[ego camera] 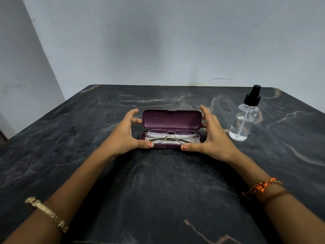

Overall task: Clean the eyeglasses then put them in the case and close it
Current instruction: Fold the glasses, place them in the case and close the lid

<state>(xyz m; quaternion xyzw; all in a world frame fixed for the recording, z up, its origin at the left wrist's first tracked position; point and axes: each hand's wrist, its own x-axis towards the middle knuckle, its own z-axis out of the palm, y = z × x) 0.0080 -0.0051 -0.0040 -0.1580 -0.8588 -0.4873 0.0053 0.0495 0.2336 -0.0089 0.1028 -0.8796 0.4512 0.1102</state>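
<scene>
A purple eyeglass case [171, 119] lies open in the middle of the dark marble table, its lid standing upright at the back. Metal-framed eyeglasses [171, 136] lie folded inside the lower half on a pale cloth. My left hand [123, 134] grips the case's left end, thumb on the front edge and fingers on the lid's side. At the right end my right hand [211, 136] holds the case the same way, thumb on the front edge, fingers against the lid.
A clear spray bottle [245, 120] with a black nozzle stands upright just right of my right hand. The table [158, 191] ends at a pale wall behind. A thin wire lies at the back edge.
</scene>
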